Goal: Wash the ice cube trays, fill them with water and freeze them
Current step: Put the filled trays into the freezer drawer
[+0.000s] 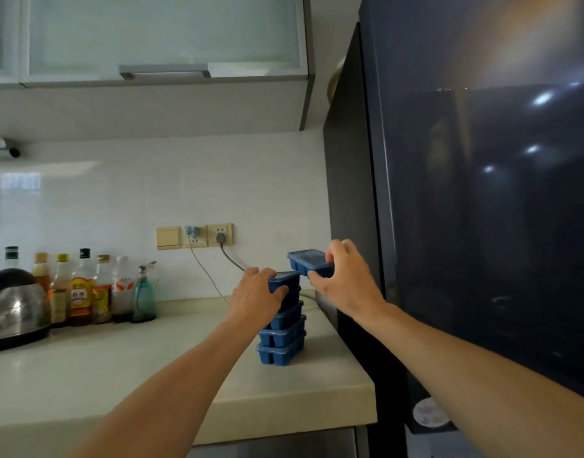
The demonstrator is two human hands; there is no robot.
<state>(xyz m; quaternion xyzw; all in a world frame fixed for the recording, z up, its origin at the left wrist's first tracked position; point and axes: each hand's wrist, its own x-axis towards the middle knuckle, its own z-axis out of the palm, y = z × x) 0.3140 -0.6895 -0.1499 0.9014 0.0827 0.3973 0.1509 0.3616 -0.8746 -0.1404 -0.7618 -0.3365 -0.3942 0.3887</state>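
two-hand tray handling at the counter stack

1. task items. a stack of blue ice cube trays [281, 340] stands on the countertop [118, 375], at 6 o'clock from the centre of the view and close to the counter's right end. one separate blue tray [307, 260] is held in the air at 1 o'clock from the head of the stack, roughly level. whether it touches the uppermost stacked tray [285, 280] cannot be told.

2. left hand [257, 292]. it grips the uppermost stacked tray at that tray's 9 o'clock end, thumb on the near side wall and fingers curled over the top edge.

3. right hand [345, 279]. it holds the separate tray at its 3 o'clock end, fingers curled over the top and thumb against the near side wall. the grasp is narrow and closed on the tray.

4. surroundings. a dark refrigerator [498, 200] fills the 3 o'clock side, just beside the counter end. a steel kettle [14, 307] sits at 8 o'clock, with a row of bottles [82, 289] and a green spray bottle [144, 294] along the wall beside it. wall sockets [194, 236] lie at 11 o'clock from the stack, with cables hanging from them. a frosted-glass cabinet [165, 38] hangs at 11 o'clock.
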